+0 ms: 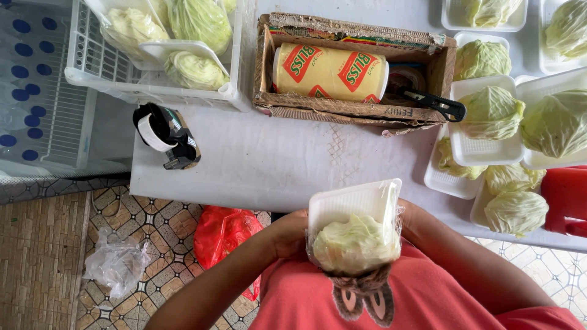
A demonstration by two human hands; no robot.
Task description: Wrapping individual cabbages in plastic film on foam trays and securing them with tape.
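Both hands clasp one wrapped tray: left hand (287, 232) curls around its left edge, right hand (406, 214) presses on the right edge, mostly hidden behind it; fingers closed on the pack from either side.

Head view: white foam tray (348, 205) with a cut cabbage piece (356, 244) under clear film, held tilted against the person's red shirt, just below the near edge of the white table (269, 165).

On the table: cardboard box (354, 110) holding a yellow roll of cling film (330, 73), with a black-handled cutter (431, 101) at its right end. Left of box, a white plastic crate (122, 79) with wrapped cabbages. Black label gun (166, 135) lies near the crate. To the right, more foam trays with cabbage (492, 113). On the tiled floor: red plastic bag (223, 232), crumpled clear bag (116, 263).
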